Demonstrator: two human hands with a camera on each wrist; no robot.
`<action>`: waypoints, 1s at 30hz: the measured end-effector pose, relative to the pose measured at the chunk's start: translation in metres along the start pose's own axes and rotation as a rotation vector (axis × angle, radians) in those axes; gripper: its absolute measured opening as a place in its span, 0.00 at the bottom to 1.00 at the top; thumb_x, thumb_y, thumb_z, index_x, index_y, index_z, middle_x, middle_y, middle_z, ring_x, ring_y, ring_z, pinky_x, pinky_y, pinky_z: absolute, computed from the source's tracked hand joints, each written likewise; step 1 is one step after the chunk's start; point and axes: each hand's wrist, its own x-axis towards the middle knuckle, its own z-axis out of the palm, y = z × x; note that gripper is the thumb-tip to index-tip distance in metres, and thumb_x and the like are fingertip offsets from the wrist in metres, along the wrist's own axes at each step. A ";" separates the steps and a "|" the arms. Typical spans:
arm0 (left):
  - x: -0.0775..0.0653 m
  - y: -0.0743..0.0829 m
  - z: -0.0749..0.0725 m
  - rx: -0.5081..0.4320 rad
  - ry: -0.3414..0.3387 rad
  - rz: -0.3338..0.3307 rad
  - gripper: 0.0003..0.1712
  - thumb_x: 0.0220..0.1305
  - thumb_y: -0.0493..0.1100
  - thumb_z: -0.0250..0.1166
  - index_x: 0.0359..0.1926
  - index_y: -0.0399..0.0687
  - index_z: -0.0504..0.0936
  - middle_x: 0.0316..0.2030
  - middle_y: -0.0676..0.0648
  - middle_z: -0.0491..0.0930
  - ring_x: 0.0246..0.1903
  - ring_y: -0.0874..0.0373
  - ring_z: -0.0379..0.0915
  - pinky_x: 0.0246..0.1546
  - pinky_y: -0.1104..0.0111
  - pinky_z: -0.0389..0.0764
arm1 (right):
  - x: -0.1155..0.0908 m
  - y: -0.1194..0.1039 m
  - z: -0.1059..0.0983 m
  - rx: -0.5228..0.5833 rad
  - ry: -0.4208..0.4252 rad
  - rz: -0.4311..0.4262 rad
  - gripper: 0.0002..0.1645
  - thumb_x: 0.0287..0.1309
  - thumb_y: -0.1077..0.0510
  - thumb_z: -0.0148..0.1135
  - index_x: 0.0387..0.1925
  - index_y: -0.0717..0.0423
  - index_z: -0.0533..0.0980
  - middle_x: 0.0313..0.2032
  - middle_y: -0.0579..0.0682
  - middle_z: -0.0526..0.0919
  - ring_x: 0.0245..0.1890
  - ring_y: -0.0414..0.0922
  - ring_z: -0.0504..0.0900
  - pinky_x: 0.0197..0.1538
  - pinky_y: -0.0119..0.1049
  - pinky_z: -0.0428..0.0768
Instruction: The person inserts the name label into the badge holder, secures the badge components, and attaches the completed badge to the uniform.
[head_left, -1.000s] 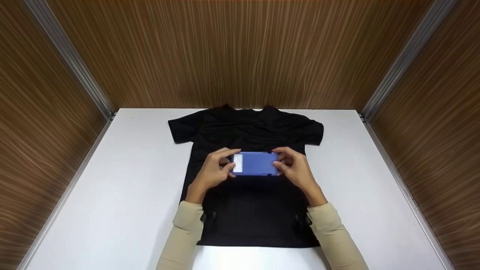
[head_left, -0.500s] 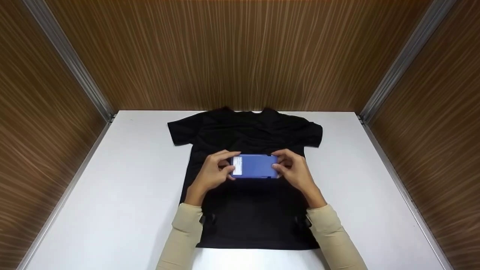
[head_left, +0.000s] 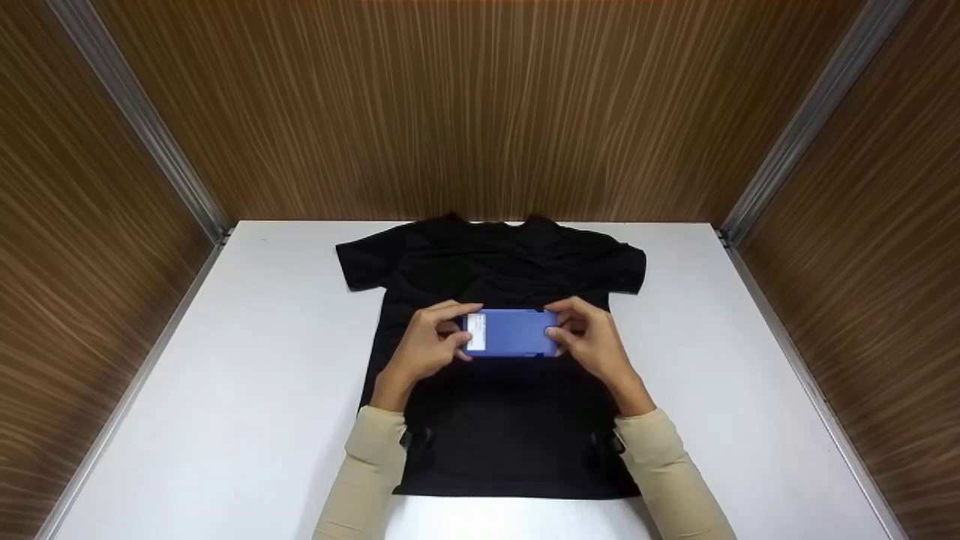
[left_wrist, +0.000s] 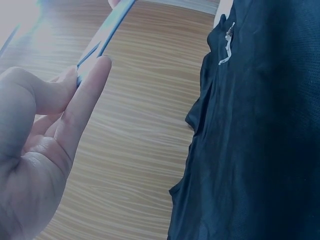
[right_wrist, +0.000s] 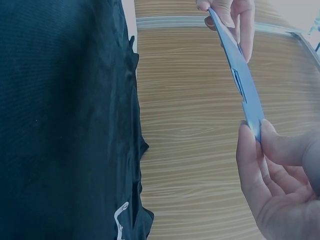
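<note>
A flat blue phone-sized case with a white label at its left end is held up level between both hands. My left hand pinches the labelled end, thumb on the near face. At the other end, my right hand grips it between thumb and fingers. Seen edge-on in the right wrist view, the blue case is thin, with narrow slots along its side. Beneath lies a black T-shirt, spread with its collar at the far side and its short sleeves out to each side.
The T-shirt rests on a white table. Wood-patterned panels stand behind and on both sides, joined by metal corner rails. In the left wrist view, a small white tag shows near the shirt's collar edge.
Both hands keep hold of the blue case with almost no movement. The whole scene sits slightly lower in the head view than one second ago.
</note>
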 end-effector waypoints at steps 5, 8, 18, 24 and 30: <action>0.001 0.000 0.001 -0.002 0.001 -0.005 0.30 0.60 0.18 0.60 0.62 0.39 0.82 0.48 0.34 0.81 0.30 0.43 0.86 0.27 0.63 0.88 | 0.000 -0.001 0.000 0.002 0.002 -0.001 0.16 0.54 0.73 0.71 0.47 0.65 0.83 0.28 0.60 0.85 0.21 0.43 0.83 0.24 0.46 0.85; 0.000 0.001 0.001 -0.006 -0.005 -0.004 0.29 0.61 0.18 0.60 0.62 0.37 0.82 0.48 0.34 0.80 0.30 0.42 0.86 0.28 0.63 0.88 | 0.000 -0.002 0.000 0.007 -0.002 -0.009 0.16 0.55 0.73 0.71 0.47 0.66 0.83 0.29 0.61 0.85 0.21 0.44 0.83 0.24 0.45 0.85; 0.000 0.001 0.002 0.003 -0.011 0.010 0.29 0.61 0.18 0.61 0.62 0.37 0.82 0.48 0.34 0.80 0.29 0.43 0.85 0.28 0.64 0.88 | 0.000 0.000 0.001 0.018 -0.017 -0.009 0.16 0.55 0.73 0.71 0.47 0.66 0.83 0.29 0.62 0.85 0.21 0.47 0.84 0.25 0.46 0.85; 0.000 0.002 0.003 0.012 -0.011 0.007 0.30 0.60 0.18 0.61 0.62 0.39 0.82 0.48 0.34 0.80 0.30 0.44 0.86 0.27 0.64 0.88 | -0.001 0.000 0.002 0.006 -0.015 -0.010 0.17 0.54 0.73 0.72 0.47 0.66 0.83 0.29 0.62 0.85 0.21 0.48 0.84 0.24 0.49 0.85; 0.000 0.001 0.003 0.014 -0.008 0.007 0.30 0.60 0.18 0.61 0.62 0.38 0.82 0.47 0.34 0.81 0.30 0.44 0.86 0.27 0.64 0.88 | -0.001 -0.001 0.003 0.007 -0.004 -0.041 0.18 0.53 0.74 0.72 0.47 0.68 0.82 0.28 0.64 0.85 0.19 0.53 0.83 0.22 0.48 0.84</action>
